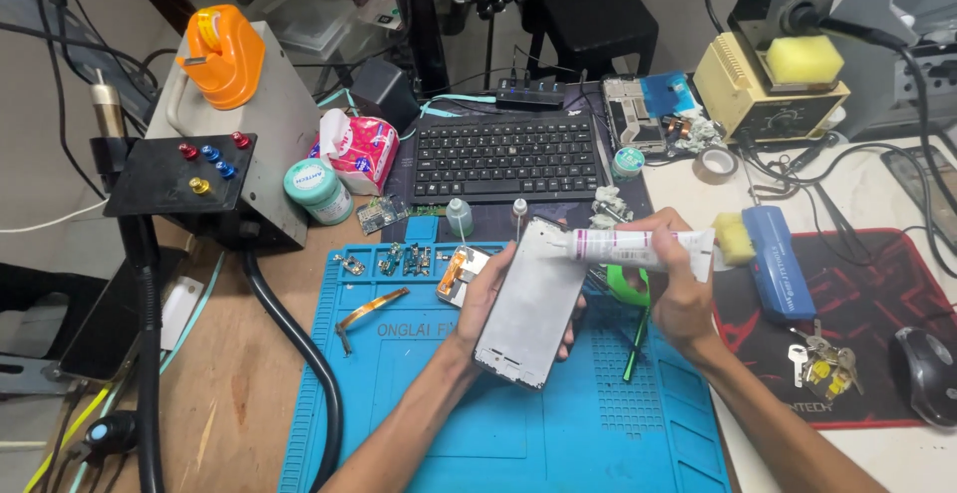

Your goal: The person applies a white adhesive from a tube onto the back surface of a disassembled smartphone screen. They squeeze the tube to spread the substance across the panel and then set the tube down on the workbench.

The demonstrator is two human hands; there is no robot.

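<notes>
**Glue tube meets phone frame over the repair mat**

We see the left hand (485, 289) clasping a bare grey rectangular phone frame (530, 304) by its long edges, tilted above the blue silicone work mat (419, 423). The right hand (678, 289), at three o'clock from the frame, grips a white plastic adhesive tube (638, 246), its nozzle touching the frame's top edge. At twelve o'clock lies a black keyboard (506, 159); at nine o'clock, a loose orange flex ribbon (371, 309); at four o'clock of the right hand, a bunch of keys (822, 365) on a red-and-black mouse pad (877, 274)
</notes>
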